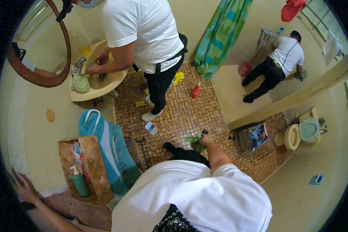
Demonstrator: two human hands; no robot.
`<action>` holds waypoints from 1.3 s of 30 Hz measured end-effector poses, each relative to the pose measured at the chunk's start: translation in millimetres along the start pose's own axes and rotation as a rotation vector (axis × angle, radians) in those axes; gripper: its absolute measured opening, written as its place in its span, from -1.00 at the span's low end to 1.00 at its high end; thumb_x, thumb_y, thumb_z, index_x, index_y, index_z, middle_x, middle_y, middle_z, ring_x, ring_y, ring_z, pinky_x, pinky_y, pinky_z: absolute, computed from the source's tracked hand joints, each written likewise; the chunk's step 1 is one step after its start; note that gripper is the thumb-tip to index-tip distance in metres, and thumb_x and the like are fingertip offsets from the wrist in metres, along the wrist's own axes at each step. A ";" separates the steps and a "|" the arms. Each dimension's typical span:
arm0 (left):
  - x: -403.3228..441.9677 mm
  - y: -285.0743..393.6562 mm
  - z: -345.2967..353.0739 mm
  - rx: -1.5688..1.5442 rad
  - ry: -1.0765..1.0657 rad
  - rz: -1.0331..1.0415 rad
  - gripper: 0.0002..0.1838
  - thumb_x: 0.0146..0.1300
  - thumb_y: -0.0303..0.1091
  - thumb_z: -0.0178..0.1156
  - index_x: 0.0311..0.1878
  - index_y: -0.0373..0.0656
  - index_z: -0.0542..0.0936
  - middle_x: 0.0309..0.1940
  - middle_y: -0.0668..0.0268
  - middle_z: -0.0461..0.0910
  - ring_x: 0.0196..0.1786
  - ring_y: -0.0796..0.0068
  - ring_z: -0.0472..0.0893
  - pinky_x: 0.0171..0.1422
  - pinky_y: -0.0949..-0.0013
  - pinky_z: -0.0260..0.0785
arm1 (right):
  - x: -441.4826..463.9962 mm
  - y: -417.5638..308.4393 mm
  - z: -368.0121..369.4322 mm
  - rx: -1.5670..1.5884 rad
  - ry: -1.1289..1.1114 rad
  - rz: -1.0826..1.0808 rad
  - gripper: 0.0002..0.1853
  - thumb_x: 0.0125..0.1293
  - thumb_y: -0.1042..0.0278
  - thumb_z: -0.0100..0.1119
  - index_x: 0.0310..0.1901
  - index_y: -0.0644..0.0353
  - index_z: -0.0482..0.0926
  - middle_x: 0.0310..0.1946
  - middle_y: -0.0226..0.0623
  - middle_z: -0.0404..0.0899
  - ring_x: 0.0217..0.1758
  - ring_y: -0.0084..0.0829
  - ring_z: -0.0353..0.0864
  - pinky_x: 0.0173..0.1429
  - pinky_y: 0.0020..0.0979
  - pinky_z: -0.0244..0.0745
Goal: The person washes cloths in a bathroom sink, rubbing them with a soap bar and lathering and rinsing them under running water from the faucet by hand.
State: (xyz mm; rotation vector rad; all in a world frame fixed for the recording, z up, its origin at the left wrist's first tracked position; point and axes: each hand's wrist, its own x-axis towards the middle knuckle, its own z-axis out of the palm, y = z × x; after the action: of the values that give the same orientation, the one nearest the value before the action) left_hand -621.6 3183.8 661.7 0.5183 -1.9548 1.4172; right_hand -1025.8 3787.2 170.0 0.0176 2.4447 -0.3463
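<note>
My right hand (206, 140) is closed round a crumpled green cloth (196, 144) above the tiled floor. A small dark object sticks up at that grip, and I cannot make out what it is. At the far left, my left hand (24, 189) is stretched out with its fingers apart, by a brown edge against the wall; whether it touches it I cannot tell. Nearest to that arm is a woven box (98, 154) holding a green pump bottle (80, 181) and a toothpaste-like tube or packet. A teal towel (118, 150) hangs beside the box.
One person (143, 34) bends over the sink (112, 83); another person (284, 60) stoops in the shower area. On the floor are a red bottle (196, 91), a yellow cloth (178, 78) and magazines (258, 137). A toilet (292, 138) stands at the right, a green curtain (222, 36) behind.
</note>
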 end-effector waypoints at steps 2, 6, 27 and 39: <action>0.9 1.8 -0.6 0.001 -0.028 -0.053 -0.64 0.15 -0.44 -0.11 0.05 -0.15 0.24 0.06 0.19 0.29 0.08 0.09 0.29 0.11 0.18 0.20 | 0.8 -1.0 1.5 -0.026 0.019 0.019 -0.43 -0.23 0.19 0.15 -0.04 0.09 0.37 -0.18 -0.08 0.45 -0.11 -0.19 0.44 -0.06 -0.32 0.35; 2.5 2.9 1.4 -0.025 0.014 -0.015 -0.62 0.17 -0.38 -0.14 0.10 -0.09 0.26 0.09 0.12 0.23 0.10 0.08 0.26 0.13 0.22 0.16 | -6.4 -4.0 -5.3 0.048 -0.019 0.019 -0.45 -0.21 0.24 0.12 -0.05 0.14 0.38 -0.19 -0.06 0.45 -0.11 -0.18 0.44 -0.06 -0.32 0.35; -17.2 -15.4 11.4 0.074 -0.117 -0.037 -0.65 0.19 -0.26 -0.10 0.07 0.00 0.34 0.04 0.18 0.31 0.01 0.20 0.37 0.03 0.33 0.26 | -2.2 7.1 4.4 -0.029 -0.007 0.030 -0.40 -0.17 0.13 0.18 0.00 0.08 0.34 -0.20 -0.09 0.46 -0.19 -0.18 0.48 -0.13 -0.28 0.39; -42.9 -39.6 31.5 0.044 -0.128 0.006 -0.67 0.19 -0.27 -0.11 0.04 -0.05 0.36 0.04 0.13 0.31 0.04 0.15 0.34 0.09 0.29 0.19 | -2.2 10.9 4.8 0.061 0.026 0.017 -0.50 -0.20 0.14 0.15 -0.11 0.05 0.43 -0.22 -0.12 0.48 -0.13 -0.21 0.46 -0.08 -0.30 0.37</action>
State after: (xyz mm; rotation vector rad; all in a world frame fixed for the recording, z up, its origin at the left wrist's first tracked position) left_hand -574.3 3138.3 652.1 0.6381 -2.0299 1.4661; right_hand -1020.0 3796.6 165.1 0.0692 2.4570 -0.4152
